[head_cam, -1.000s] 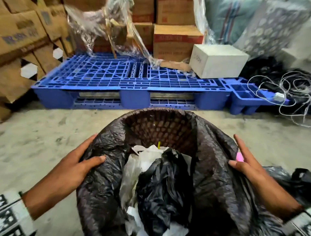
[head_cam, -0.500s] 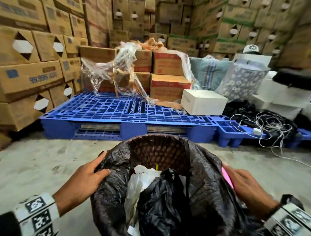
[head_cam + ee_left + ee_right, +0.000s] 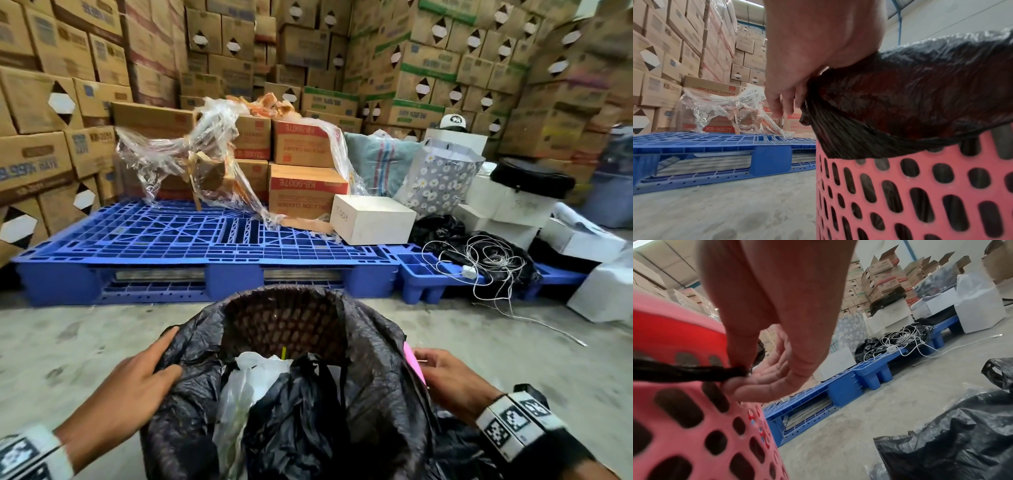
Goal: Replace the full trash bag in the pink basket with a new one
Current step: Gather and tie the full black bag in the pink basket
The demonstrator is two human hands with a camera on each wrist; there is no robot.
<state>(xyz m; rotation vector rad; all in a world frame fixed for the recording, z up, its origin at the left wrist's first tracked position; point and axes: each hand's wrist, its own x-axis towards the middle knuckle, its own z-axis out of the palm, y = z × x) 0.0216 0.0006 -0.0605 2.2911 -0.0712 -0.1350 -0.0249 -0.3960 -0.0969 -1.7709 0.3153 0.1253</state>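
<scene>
The pink perforated basket [image 3: 900, 186] stands on the concrete floor just in front of me, and its rim [image 3: 409, 356] shows on the right. A black trash bag [image 3: 376, 394] lines it and is folded over the rim. Crumpled white plastic [image 3: 246, 377] and black plastic [image 3: 294, 418] fill it. My left hand [image 3: 168, 356] grips the bag's folded edge [image 3: 920, 89] on the left side, thumb inside and fingers outside. At the right side my right hand [image 3: 744, 376] pinches the bag's tight edge band [image 3: 684, 371] between thumb and forefinger; the other fingers are spread.
Another black plastic bag [image 3: 951, 434] lies on the floor to the right of the basket. A blue pallet [image 3: 205, 240] with cartons, a white box [image 3: 373, 219] and tangled white cables [image 3: 479, 257] lies ahead. Stacked cardboard boxes [image 3: 41, 102] wall the back and left.
My head has tilted up, so more of the stacked boxes shows. The right hand went from lying flat on the bag to pinching its edge by the pink rim. The left hand stays on the left rim.
</scene>
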